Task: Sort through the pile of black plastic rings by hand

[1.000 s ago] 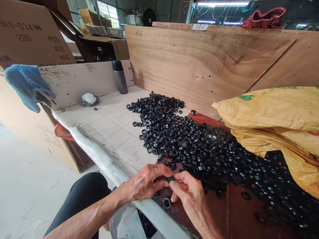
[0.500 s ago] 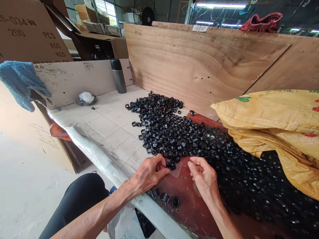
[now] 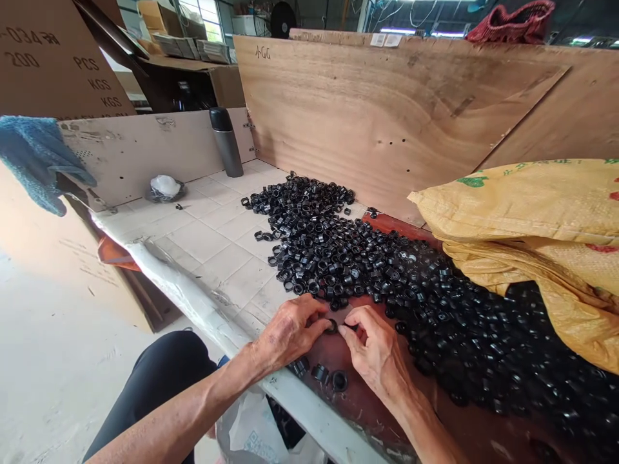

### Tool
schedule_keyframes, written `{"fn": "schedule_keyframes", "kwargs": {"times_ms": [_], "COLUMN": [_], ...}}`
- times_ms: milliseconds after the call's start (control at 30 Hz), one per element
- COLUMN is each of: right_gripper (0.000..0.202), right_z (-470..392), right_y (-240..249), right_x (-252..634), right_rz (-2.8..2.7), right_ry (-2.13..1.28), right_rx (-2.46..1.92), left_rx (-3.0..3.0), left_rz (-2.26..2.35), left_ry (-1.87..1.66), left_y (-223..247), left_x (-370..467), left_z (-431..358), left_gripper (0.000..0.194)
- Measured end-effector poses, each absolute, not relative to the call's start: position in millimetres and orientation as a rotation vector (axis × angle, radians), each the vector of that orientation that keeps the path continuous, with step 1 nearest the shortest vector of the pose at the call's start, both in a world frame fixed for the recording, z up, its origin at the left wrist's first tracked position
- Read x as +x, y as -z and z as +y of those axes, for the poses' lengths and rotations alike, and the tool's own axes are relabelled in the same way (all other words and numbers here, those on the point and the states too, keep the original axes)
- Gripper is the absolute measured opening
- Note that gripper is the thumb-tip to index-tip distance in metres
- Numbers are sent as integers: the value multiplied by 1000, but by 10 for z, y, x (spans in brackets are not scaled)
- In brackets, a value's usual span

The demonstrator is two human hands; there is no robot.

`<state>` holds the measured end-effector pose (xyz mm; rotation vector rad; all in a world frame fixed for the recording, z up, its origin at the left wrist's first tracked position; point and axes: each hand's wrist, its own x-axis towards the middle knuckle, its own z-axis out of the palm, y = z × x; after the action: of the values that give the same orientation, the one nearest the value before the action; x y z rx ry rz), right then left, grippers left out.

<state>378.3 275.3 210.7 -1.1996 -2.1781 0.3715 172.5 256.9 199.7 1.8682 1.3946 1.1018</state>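
Observation:
My left hand pinches a black plastic ring between thumb and fingertips, over the reddish-brown board. Close beside it, my right hand is closed on a small dark piece, mostly hidden by the fingers. Just beyond both hands spreads a large heap of black plastic rings. Several loose black rings lie on the board nearer to me, below my left wrist.
A yellow woven sack lies over the heap on the right. A dark flask and a small bag with something white stand at the back left. Wooden panels wall the table; a wrapped white edge runs along its front.
My right hand has moved left, close to my left hand, and its fingers have closed on a small dark piece. A black ring now shows in my left fingertips. The view has tilted slightly.

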Motion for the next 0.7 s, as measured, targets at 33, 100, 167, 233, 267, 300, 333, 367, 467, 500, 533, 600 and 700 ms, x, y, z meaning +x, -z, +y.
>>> {"fn": "schedule_keyframes", "kwargs": {"times_ms": [33,100,167,233,267,300,333,367,467,500,533,600,700], "right_gripper": [12,16,18,21,21,22,22,21,21,21,22,23,24], "right_z": [2750,2751,2760,2767,2767,2764,2757,2748,2709,2697,2685,2667,2649], "right_y": [-2114,-2122,-2126,-2131,-2134,-2135,-2136,-2135,-2129,-2129,-2131,-2141,-2165], "right_x": [3795,3813,3829,3840,3842,3840,3836,3828,3792,3779,3767,3747,3729], "right_rz": [-2139,-2035,-1955,-1931,-1932,-1939,-1948,-1957,-1934,-1911,-1892,-1886,-1893], "right_ry": [-391,-488,-590,-636,-651,-678,-716,-765,-925,-970,-998,-1004,-958], "right_rx": [-1248,-1343,-1411,-1432,-1421,-1402,-1379,-1358,-1329,-1323,-1320,-1320,-1293], "left_rx": [1834,1796,1835,1922,1977,2032,2082,2121,2153,2141,2118,2026,1833], "left_rz": [1396,1395,1358,1334,1330,1326,1317,1298,1222,1212,1217,1246,1210], "left_ry": [-1102,-1100,-1064,-1009,-978,-950,-931,-919,-944,-966,-987,-1006,-1043], "left_y": [-2003,-2002,-1986,-1961,-1949,-1939,-1932,-1927,-1933,-1938,-1945,-1958,-1970], "left_x": [1724,1719,1714,1711,1710,1710,1710,1710,1709,1710,1710,1710,1697], "left_z": [2557,2533,2521,2527,2536,2547,2558,2567,2574,2568,2559,2538,2520], "left_gripper": [17,22,26,34,40,44,46,42,25,24,23,22,21]}}
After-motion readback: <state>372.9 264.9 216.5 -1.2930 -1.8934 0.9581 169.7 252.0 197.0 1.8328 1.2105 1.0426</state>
